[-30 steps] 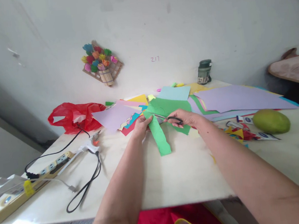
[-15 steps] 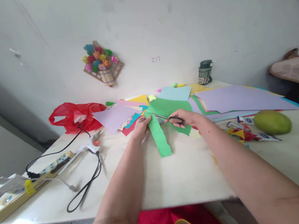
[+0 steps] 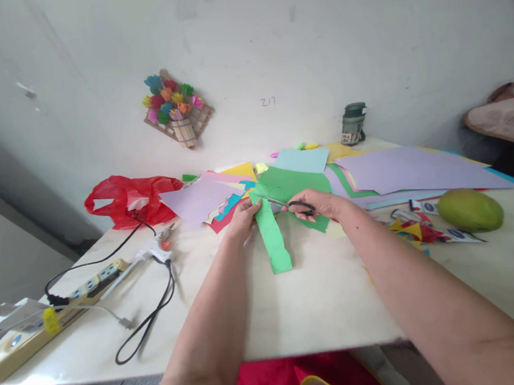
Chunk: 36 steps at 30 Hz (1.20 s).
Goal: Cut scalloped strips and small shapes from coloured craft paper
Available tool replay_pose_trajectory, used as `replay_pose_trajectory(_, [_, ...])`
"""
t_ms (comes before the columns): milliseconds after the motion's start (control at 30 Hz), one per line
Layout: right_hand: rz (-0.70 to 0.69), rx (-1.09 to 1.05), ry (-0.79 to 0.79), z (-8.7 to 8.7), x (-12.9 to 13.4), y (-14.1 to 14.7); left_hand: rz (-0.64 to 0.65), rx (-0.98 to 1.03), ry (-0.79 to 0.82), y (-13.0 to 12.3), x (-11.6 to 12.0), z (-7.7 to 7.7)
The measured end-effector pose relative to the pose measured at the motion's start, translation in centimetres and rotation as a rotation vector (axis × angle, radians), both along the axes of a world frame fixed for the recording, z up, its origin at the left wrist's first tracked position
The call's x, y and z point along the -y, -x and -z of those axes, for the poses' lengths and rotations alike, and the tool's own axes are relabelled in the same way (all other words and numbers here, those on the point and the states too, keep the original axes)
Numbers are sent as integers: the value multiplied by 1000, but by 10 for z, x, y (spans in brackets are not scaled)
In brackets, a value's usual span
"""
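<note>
My left hand pinches a light green paper strip near its upper end, thumb on top. The strip hangs down toward me, with a wavy edge along its lower part. In my right hand is a pair of scissors with black handles. Its blades point left and lie against the upper part of the strip, close to my left thumb. Behind the hands is a larger dark green sheet. Blue and red paper scraps lie just left of my left hand.
A red plastic bag, a glue gun and a power strip with cables lie on the left. Purple sheets, a green mango and glue tubes are on the right. A dark tumbler stands by the wall.
The lower end of the green strip has swung slightly left. The scissors and my right hand have shifted a little to the left; both hands keep their hold.
</note>
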State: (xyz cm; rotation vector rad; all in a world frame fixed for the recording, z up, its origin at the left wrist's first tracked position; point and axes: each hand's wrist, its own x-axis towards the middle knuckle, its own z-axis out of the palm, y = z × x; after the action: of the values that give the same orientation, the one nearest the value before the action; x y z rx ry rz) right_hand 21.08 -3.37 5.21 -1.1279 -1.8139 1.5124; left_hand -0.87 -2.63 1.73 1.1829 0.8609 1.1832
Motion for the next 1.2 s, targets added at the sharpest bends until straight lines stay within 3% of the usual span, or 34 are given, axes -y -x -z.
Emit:
replay_pose_trajectory(800, [-21,-50,-57,11,-13,0,-12,36,36,0,-1,1])
replay_pose_trajectory(1200, [-1,-15,18,1,0,3,115,28,54,-1,2,-1])
